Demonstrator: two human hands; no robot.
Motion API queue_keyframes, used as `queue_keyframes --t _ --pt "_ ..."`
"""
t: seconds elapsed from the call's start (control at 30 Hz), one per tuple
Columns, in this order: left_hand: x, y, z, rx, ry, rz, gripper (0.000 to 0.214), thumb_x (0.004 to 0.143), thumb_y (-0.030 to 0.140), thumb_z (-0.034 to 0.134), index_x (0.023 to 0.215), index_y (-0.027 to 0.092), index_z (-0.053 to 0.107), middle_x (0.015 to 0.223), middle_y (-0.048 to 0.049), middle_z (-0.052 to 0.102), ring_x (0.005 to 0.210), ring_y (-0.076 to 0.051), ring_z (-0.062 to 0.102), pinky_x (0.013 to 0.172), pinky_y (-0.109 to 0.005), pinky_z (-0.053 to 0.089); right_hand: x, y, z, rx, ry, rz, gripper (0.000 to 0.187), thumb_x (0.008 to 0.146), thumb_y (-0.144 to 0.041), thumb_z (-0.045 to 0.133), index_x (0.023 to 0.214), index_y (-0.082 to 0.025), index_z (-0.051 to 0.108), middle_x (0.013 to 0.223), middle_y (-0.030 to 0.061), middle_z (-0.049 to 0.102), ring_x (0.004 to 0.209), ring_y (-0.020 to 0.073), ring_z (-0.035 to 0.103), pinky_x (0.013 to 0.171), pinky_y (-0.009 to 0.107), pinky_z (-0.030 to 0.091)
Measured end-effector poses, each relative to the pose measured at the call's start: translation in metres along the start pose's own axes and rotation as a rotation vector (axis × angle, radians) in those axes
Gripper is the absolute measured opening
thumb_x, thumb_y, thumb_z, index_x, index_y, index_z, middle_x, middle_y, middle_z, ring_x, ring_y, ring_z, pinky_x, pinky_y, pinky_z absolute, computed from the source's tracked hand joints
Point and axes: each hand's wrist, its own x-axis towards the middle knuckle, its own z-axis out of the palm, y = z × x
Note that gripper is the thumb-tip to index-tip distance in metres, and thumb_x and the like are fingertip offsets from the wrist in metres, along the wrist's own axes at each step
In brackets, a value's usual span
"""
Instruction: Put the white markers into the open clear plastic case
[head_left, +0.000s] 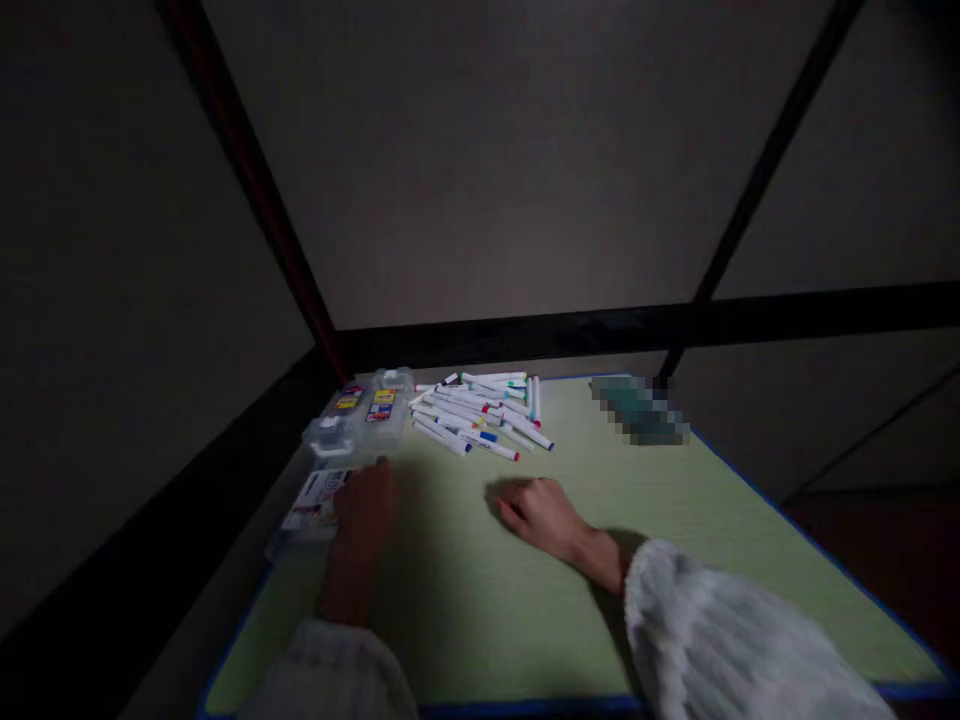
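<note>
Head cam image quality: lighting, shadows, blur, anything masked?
Head view: dim overall, the wall murky; head view: left hand much darker than right hand, with a broad soft shadow on the table beside it; head view: markers brighter, lettering unreadable; head view: pixelated patch at the table's right, contents unclear.

Left of centre, the left hand is overlapping a clear case with a printed label; contact is uncertain in the dim light. Right of centre, the right hand, fingers curled, is resting on the yellow-green table. White markers with coloured caps are lying heaped mid-frame, farther clear cases sitting just left. A pixelated greenish object is lying at centre right.
</note>
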Motion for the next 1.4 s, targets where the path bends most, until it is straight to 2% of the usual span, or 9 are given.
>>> queue_keyframes --t 0.17,0.37,0.57,0.77,0.93,1.17,1.27,1.4 --pt "0.008 -0.004 0.013 0.024 -0.008 -0.007 0.042 0.08 0.009 0.027 0.119 0.004 0.042 0.094 -0.0199 0.062 0.092 -0.027 0.059 0.073 -0.037 0.046 -0.002 0.001 0.001 -0.015 0.015 0.007 0.029 0.086 -0.027 0.034 0.069 -0.018 0.056 0.069 0.0018 0.063 0.057 0.0112 0.053 0.051 0.026 0.02" --pt "0.01 -0.003 0.009 0.024 -0.031 -0.021 0.044 0.078 0.005 0.026 0.119 0.003 0.043 0.093 -0.021 0.062 0.088 -0.028 0.06 0.067 -0.037 0.047 -0.001 0.0 0.0 -0.014 0.011 0.001 0.03 0.086 -0.027 0.035 0.068 -0.017 0.056 0.067 0.0021 0.063 0.055 0.0111 0.053 0.05 0.026 0.021" --pt "0.007 0.002 0.005 0.025 0.071 -0.014 0.043 0.08 0.008 0.025 0.118 0.004 0.043 0.09 -0.0204 0.062 0.086 -0.028 0.06 0.066 -0.037 0.046 -0.001 0.001 0.001 0.016 0.015 0.008 0.029 0.085 -0.027 0.036 0.068 -0.017 0.057 0.067 0.0024 0.063 0.055 0.0113 0.052 0.051 0.026 0.021" --pt "0.0 0.019 -0.009 0.021 0.118 0.024 0.04 0.079 0.008 0.028 0.114 0.01 0.047 0.084 -0.0171 0.063 0.077 -0.026 0.062 0.06 -0.034 0.046 -0.001 0.001 0.001 0.079 0.034 0.021 0.029 0.085 -0.027 0.036 0.066 -0.017 0.056 0.065 0.0029 0.062 0.054 0.0116 0.051 0.051 0.026 0.021" --pt "-0.009 0.04 -0.014 0.017 0.171 0.111 0.043 0.08 0.009 0.032 0.122 0.012 0.04 0.077 -0.0125 0.063 0.073 -0.022 0.061 0.059 -0.031 0.044 -0.002 0.002 0.003 0.204 0.067 0.044 0.027 0.083 -0.026 0.038 0.063 -0.018 0.054 0.062 0.0028 0.06 0.054 0.0122 0.05 0.052 0.025 0.023" --pt "-0.01 0.065 -0.001 -0.072 0.474 0.293 0.035 0.081 0.011 0.039 0.115 0.012 0.045 0.078 -0.009 0.062 0.076 -0.021 0.058 0.068 -0.032 0.043 0.005 0.005 0.013 0.589 0.201 0.177 0.027 0.08 -0.032 0.041 0.057 -0.018 0.046 0.05 -0.0015 0.046 0.048 0.0105 0.041 0.048 0.023 0.026" --pt "-0.009 0.076 0.003 -0.131 0.59 0.391 0.028 0.081 0.012 0.043 0.108 0.015 0.049 0.076 -0.0063 0.062 0.074 -0.019 0.058 0.066 -0.03 0.042 0.011 0.004 0.015 0.833 0.247 0.181 0.019 0.078 -0.033 0.039 0.068 -0.018 0.046 0.057 -0.0016 0.047 0.051 0.0104 0.042 0.047 0.021 0.032" --pt "-0.005 0.087 0.006 -0.185 0.75 0.55 0.02 0.081 0.015 0.046 0.1 0.015 0.052 0.066 -0.0032 0.06 0.066 -0.017 0.056 0.059 -0.028 0.04 0.014 0.004 0.014 1.072 0.273 0.128 0.016 0.073 -0.03 0.045 0.084 -0.018 0.047 0.072 0.0002 0.053 0.063 0.012 0.049 0.056 0.023 0.04"
